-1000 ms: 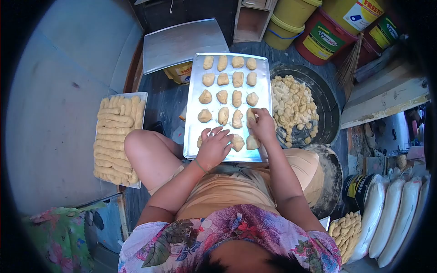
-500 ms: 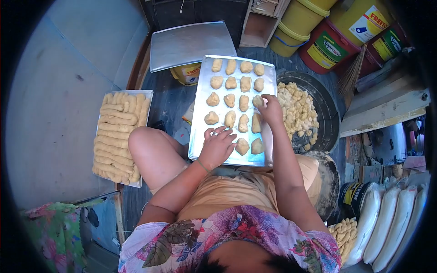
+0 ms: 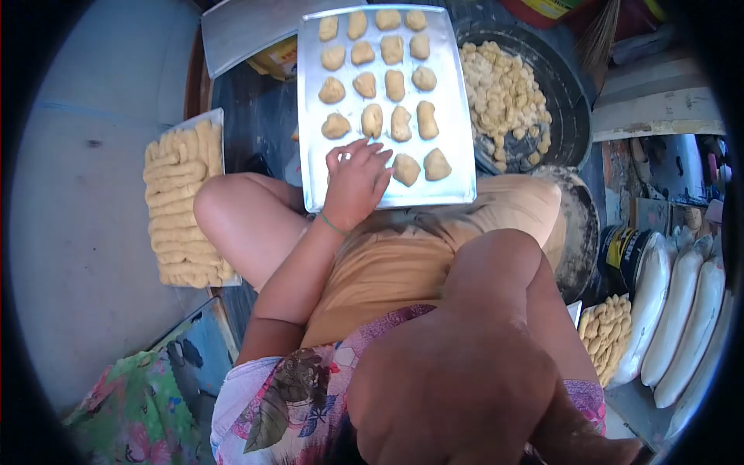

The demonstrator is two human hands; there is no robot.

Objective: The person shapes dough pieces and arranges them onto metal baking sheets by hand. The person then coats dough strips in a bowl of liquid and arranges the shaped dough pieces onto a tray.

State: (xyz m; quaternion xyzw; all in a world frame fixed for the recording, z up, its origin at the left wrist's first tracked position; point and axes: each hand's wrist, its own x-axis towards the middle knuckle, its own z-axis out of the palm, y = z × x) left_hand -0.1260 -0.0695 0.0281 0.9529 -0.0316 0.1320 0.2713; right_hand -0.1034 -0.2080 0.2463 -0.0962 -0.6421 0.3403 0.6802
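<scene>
Fingers (image 3: 367, 158): left hand (image 3: 355, 184), palm down, loosely bent and slightly parted over the left half of the tray's (image 3: 456, 143) front row; cannot tell whether a piece is held underneath.
Right hand (image 3: 457, 380): back uppermost, close to the camera, over the chest, well apart from the tray; fingertips hidden, so cannot tell how far open or what it holds.
Dough (image 3: 394, 86): short pieces on the tray, in spaced rows.
Laid out: four rows of four, plus two pieces at the right of the front row; by appearance the tray is nearly filled.
Uncertain: front row, left half, covered by the hand.
Tray position: near edge at the lap, between the knees.
Not laid out: a heaped pile (image 3: 504, 85) of small pieces in the black basin (image 3: 575, 108), just right of the tray.
Rolls (image 3: 182, 201): long, packed side by side, beyond the left knee.
Second pile (image 3: 606, 329): lower right, beside white packs (image 3: 652, 318).
Spare tray (image 3: 248, 32): upper left, above a yellow tub (image 3: 280, 60).
</scene>
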